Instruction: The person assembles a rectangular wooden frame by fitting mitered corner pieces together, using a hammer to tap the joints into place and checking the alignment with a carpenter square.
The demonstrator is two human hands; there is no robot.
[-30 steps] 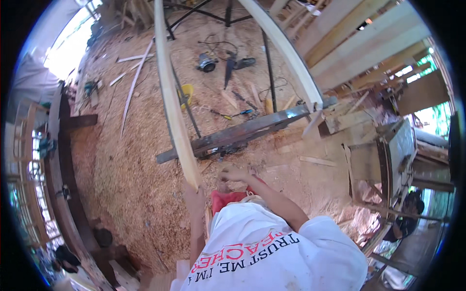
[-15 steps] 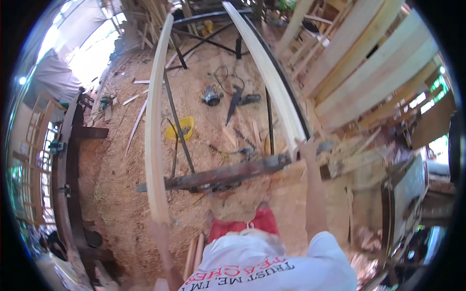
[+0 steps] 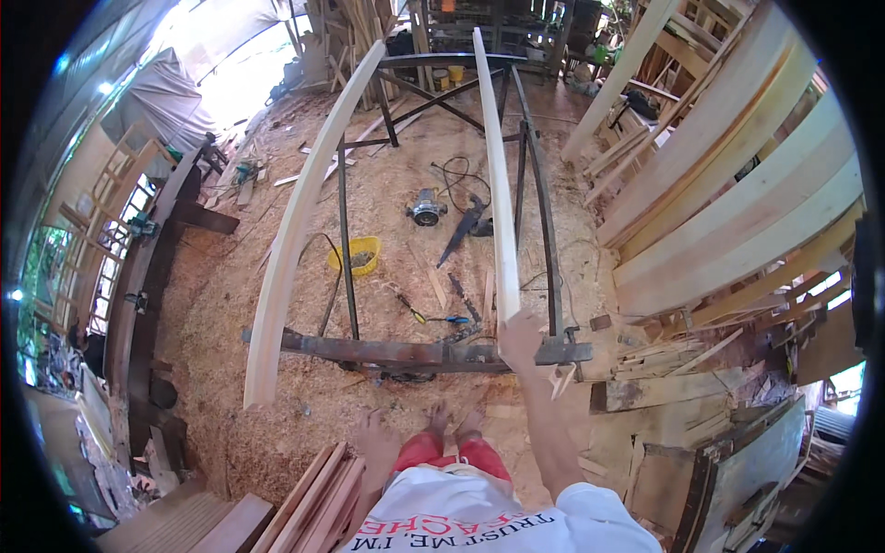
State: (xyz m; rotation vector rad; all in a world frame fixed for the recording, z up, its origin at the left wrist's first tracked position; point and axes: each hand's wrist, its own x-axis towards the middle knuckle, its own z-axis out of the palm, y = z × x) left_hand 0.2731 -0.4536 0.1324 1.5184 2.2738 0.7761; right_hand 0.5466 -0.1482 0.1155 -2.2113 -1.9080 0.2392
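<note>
My right hand [image 3: 521, 339] is closed around the near end of a long pale wooden board [image 3: 499, 184], which rests on a dark metal stand. The board's far end lies on the stand's back crossbar [image 3: 447, 61]. A second pale board [image 3: 304, 207] lies along the stand's left side, its near end jutting past the front beam [image 3: 396, 350]. My left hand [image 3: 372, 431] hangs low in front of me, apart from both boards, its fingers stretched out and seemingly holding nothing.
Inside the stand, a yellow basket [image 3: 358, 256], a round power tool [image 3: 426, 208], a handsaw [image 3: 458, 235] and a screwdriver [image 3: 411, 311] lie on shavings. Wide planks [image 3: 737, 217] lean at the right. Cut strips [image 3: 313, 502] are stacked by my left arm.
My left hand has let go of the left board and come in toward my body. My right hand has shifted the right board's near end leftward, away from the stand's right rail.
</note>
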